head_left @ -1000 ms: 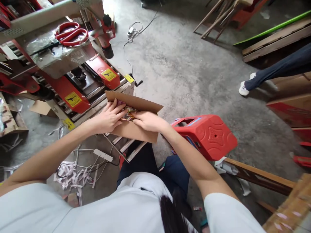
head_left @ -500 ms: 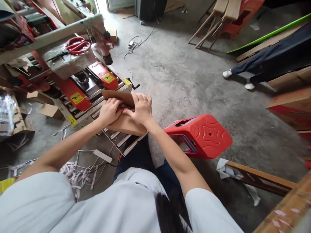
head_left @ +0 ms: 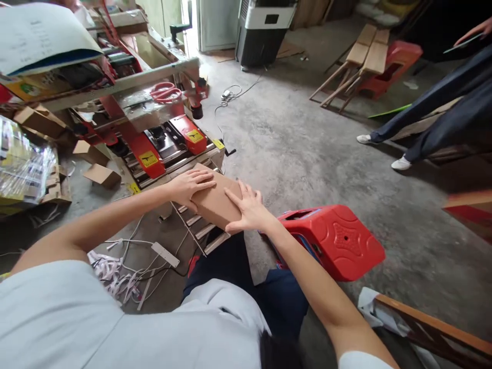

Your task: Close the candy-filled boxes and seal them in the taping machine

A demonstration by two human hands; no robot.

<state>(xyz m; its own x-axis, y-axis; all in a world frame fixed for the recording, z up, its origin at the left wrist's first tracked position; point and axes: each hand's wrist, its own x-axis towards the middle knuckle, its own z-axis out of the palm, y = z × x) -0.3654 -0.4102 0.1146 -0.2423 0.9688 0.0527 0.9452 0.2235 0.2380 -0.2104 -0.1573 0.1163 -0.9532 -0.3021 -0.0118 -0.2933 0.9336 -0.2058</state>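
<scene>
A small brown cardboard box (head_left: 220, 197) rests on the near end of the roller conveyor (head_left: 192, 219), its top flap lying down. My left hand (head_left: 192, 187) lies over the box's left end, fingers stretched across the top and thumb down its near side. At the right end, my right hand (head_left: 248, 207) spans the box, with the index finger on top and the thumb low at the near corner. Both hands hold the box between them. Whatever is inside is hidden. Just beyond stands the machine with red side guides (head_left: 192, 134).
Red scissors (head_left: 166, 93) lie on the machine's top. A red plastic stool (head_left: 342, 241) stands right of my legs. A power strip (head_left: 165, 254) and tangled white strips (head_left: 115, 277) lie on the floor at left. Another person's legs (head_left: 434, 105) show at far right.
The box's raised flap has been folded down over the opening. My hands have moved from the opening to the box's two ends. My view has tilted up and shifted.
</scene>
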